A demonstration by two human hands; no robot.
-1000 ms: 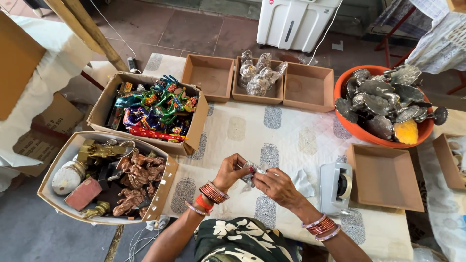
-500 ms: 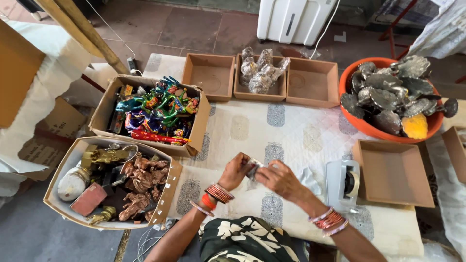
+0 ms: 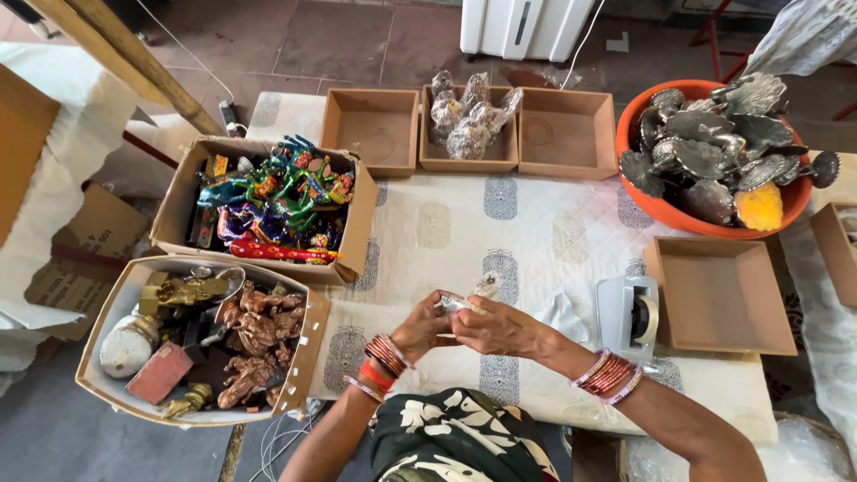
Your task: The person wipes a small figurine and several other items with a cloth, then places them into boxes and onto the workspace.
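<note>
Head view, single entry.

Table (image 3: 536,223): covered with a pale printed cloth; stock was set in a ring about the seated person, which left the middle as working room, likely so that each kind stayed within arm's reach.

Packet (image 3: 471,298): a small item in clear wrap, held above the near edge of the table, between both hands and close to the body.

Left hand (image 3: 420,328): fingers curled shut on the near end of the packet; bangles at the wrist.

Right hand (image 3: 502,328): closed over the packet from the other side, fingertips pinching the wrap; how tightly could not be told.

Tape dispenser (image 3: 629,317): stood just beside the right forearm, handy for sealing by the look of it.

Three brown trays (image 3: 379,134): in a row at the far edge; the middle one held wrapped pieces (image 3: 469,120), the outer two showed bare bottoms.

Orange tub (image 3: 665,210): far right, heaped with silver-grey shell-shaped dishes.

Painted figures' box (image 3: 353,236): left.

Brass and brown figures' box (image 3: 308,344): near left, touching the former.

Fourth tray (image 3: 719,299): right of the dispenser.
</note>
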